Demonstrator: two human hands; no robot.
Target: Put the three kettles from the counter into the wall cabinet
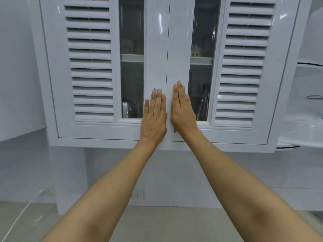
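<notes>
The white wall cabinet [90, 130] fills the upper view, and both its louvred doors are closed. My left hand [154, 117] lies flat, fingers together, on the left door beside the centre seam, over its metal handle [154, 89]. My right hand [183, 109] lies flat on the right door, covering most of that door's handle [174, 130]. Neither hand holds anything. Through the left glass strip a shiny metal kettle [128, 110] shows on the lower shelf. Behind the right glass strip [202, 103] there are metallic reflections that I cannot identify.
Below the cabinet lies a pale counter [157, 222] with a white tiled wall and power sockets [138, 194] behind it. A white cable [22, 212] runs across the counter's left side. Curved white corner shelves [297, 137] stand to the right of the cabinet.
</notes>
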